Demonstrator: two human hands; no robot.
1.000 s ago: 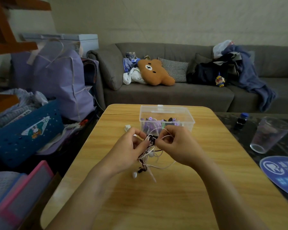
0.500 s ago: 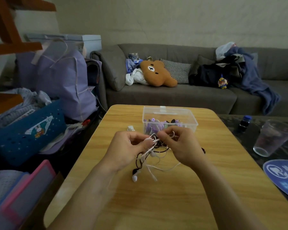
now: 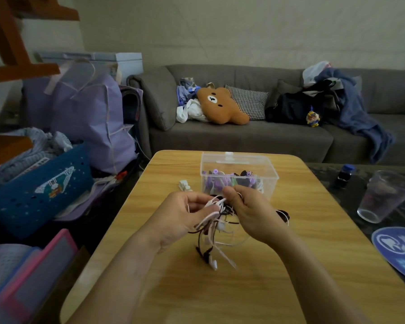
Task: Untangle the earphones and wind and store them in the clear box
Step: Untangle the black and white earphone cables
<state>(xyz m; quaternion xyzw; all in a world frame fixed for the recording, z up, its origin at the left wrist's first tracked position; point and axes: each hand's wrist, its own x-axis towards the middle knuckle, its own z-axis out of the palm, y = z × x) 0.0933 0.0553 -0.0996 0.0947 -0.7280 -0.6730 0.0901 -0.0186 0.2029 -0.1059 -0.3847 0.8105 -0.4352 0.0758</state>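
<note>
I see both hands above the worktop (image 3: 290, 265): left hand (image 3: 180, 218) and right hand (image 3: 250, 213) each pinch the tangled earphones (image 3: 216, 226), just in front of the clear box (image 3: 267, 170); loose ends hang down.

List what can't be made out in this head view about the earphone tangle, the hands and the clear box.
- Earphone tangle: how many sets it holds; the white and dark cords overlap and blur.
- Left hand and right hand: the exact pinch points; the fingers curl over the cords.
- Clear box: which items lie inside; its wall blurs the purple and dark shapes, and the right hand covers its near lower edge.
</note>
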